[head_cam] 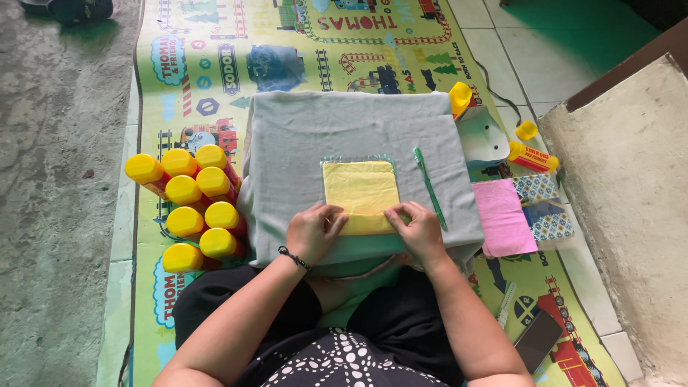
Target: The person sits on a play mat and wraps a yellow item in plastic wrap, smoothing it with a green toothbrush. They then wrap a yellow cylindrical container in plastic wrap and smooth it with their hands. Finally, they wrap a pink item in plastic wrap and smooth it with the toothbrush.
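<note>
Head view looks down on a person seated on a printed play mat (215, 64), with a low stand draped in grey cloth (358, 132) in front of them. On the cloth lies a yellow sheet (360, 188) inside a clear sleeve, squarely in the middle. The left hand (310, 231) presses on the sheet's near left corner, fingers loosely spread and flat — not clamped round anything. The right hand (419, 229) rests at the near right corner, fingertips down on the sheet's edge, likewise flat and holding nothing. A black band (294, 258) circles the left wrist. Just right of the sheet a green pen (428, 188) lies on the cloth, apart from both hands. To the left of the stand sits a cluster of yellow-capped bottles (192, 208), touching one another. To the right, a pink sheet (504, 217) and a patterned blue sheet (546, 206) lie on the mat, with another yellow-capped bottle (532, 158) on its side beyond them — and a dark phone (537, 338) lies by the right elbow
</note>
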